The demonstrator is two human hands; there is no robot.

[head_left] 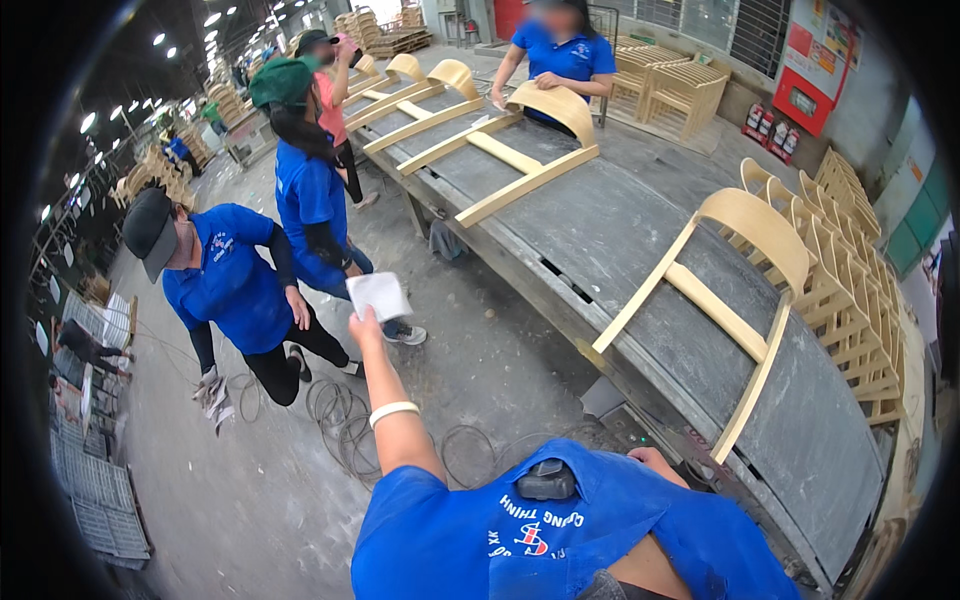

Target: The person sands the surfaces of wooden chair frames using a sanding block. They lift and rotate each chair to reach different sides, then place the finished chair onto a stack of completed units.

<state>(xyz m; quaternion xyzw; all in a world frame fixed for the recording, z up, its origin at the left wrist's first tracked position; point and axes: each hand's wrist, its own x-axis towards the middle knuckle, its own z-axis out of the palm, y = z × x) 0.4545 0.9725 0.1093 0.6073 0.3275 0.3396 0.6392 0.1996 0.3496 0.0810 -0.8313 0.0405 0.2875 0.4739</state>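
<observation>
My left arm, with a white band on the wrist or forearm, reaches out ahead over the floor. In my left hand (366, 326) is a white square sheet (381, 296), its fingers closed on the near edge; whether it is paper or cloth I cannot tell. Of my right arm only a patch of skin shows beyond my chest, near the table edge, with the fingers hidden. A pale wooden chair-back frame (752, 236) with a curved top, crossbar and two legs lies on the grey table (640, 260) to my right. A similar frame (555, 110) lies farther along.
Several more curved frames (455, 78) line the table's far end, where a co-worker (575, 60) touches one. Two people in blue shirts (235, 265) stand left of the table. Coiled hose (340, 425) lies on the floor. Stacked frames (850, 290) stand at the right.
</observation>
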